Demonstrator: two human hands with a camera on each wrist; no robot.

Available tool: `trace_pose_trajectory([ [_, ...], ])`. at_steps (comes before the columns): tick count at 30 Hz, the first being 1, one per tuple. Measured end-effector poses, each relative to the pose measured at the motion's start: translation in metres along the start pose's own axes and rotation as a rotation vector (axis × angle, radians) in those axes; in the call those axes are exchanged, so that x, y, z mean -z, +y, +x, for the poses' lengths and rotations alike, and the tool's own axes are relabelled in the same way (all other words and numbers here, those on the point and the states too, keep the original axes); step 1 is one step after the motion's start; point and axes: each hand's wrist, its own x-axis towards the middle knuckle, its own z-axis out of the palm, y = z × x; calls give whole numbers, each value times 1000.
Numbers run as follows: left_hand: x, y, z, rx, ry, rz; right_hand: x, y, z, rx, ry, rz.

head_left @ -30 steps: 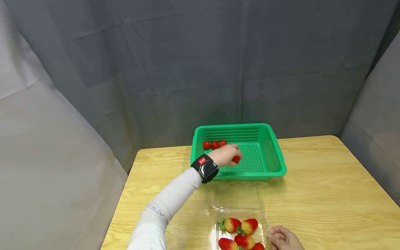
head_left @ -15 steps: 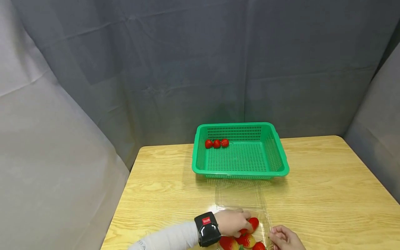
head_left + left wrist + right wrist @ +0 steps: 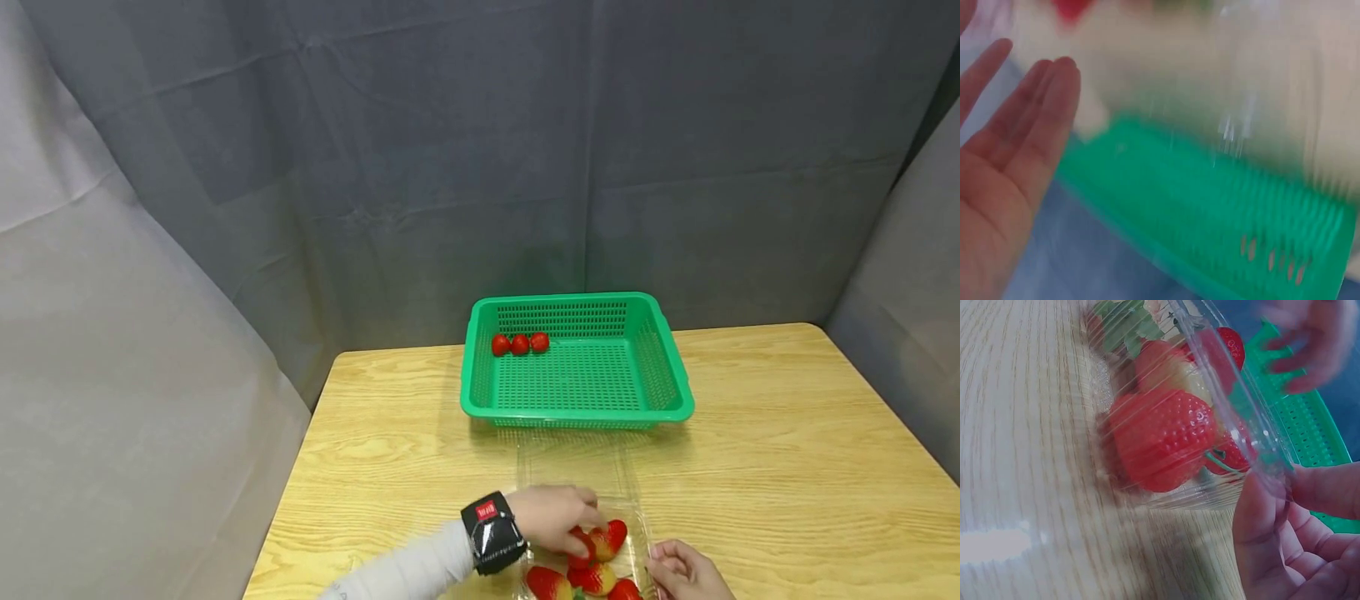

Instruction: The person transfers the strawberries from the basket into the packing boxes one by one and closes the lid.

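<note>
A clear plastic box (image 3: 640, 542) near the table's front holds several red and yellow strawberries (image 3: 549, 583). My left hand (image 3: 551, 517) hovers over its far part, beside a red strawberry (image 3: 581, 550). In the left wrist view that hand (image 3: 1029, 137) has fairly straight fingers and nothing in its palm. At the box's right side, my right hand (image 3: 686, 568) pinches the clear rim; in the right wrist view its thumb and finger (image 3: 1257, 512) hold the edge. My left hand partly hides the strawberries beneath it.
A green basket (image 3: 577, 414) stands at the back of the wooden table, with 3 red strawberries (image 3: 521, 344) in its far left corner. The box's clear lid (image 3: 573, 467) lies folded back towards the basket. Grey cloth (image 3: 450, 167) rises behind the table.
My left hand has come from the basket to the box, bringing a red strawberry and letting go of it there. My right hand has stayed on the box's rim.
</note>
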Motion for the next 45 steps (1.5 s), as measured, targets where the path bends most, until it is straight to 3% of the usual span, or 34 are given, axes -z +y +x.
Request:
trace_pose_trajectory([
  [4, 48, -46, 6, 135, 142, -121, -1, 1, -1, -3, 13, -1],
  [8, 81, -102, 17, 286, 249, -107, -1, 5, -1, -23, 11, -6],
  [12, 95, -141, 30, 438, 220, -66, 0, 9, -2, -32, -8, -23],
  [16, 90, -165, 47, 545, 175, -92, 1, 12, -4, -27, -19, -30],
  [20, 78, -176, 61, 637, 126, -124, 1, 16, -6, -37, -40, -8],
  [28, 65, -171, 69, 753, 63, -151, -1, 24, -8, -39, -55, 19],
  [37, 39, -177, 70, 799, 43, -213, -6, 31, -16, -33, -72, 65],
  [45, 17, -184, 76, 775, 70, -199, -7, 33, -24, -26, -71, 101],
])
